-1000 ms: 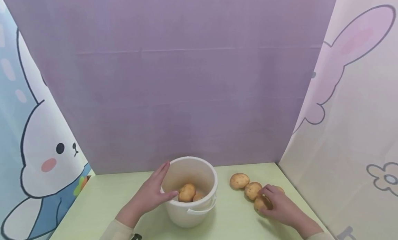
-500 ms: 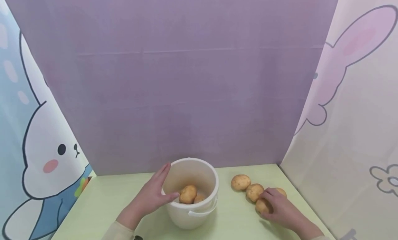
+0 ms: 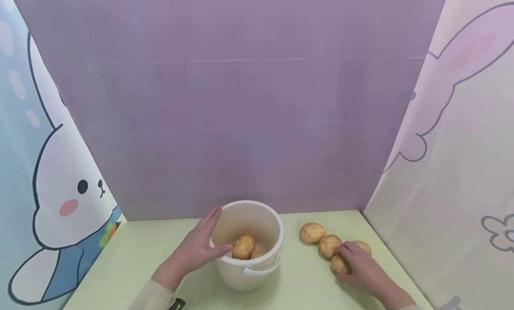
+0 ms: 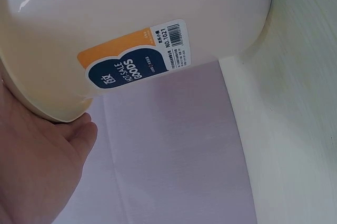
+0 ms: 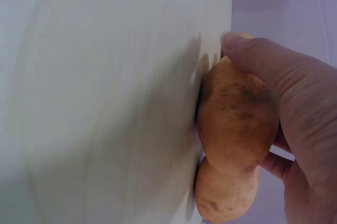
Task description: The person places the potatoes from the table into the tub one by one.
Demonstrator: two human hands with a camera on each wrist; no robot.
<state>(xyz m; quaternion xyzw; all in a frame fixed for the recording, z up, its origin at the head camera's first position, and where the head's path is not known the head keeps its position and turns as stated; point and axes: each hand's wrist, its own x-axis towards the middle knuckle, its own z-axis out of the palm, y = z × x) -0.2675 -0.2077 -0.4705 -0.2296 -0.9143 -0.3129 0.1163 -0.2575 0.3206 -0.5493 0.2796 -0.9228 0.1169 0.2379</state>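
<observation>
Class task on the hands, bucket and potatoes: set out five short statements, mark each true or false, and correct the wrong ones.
1. The right hand grips a potato. True.
2. The left hand touches the rim of the white bucket. True.
3. The bucket lies on its side. False: it stands upright on the table.
4. Two potatoes show inside the bucket. True.
5. Every potato is inside the bucket. False: besides the gripped one, three more potatoes show on the table.
</observation>
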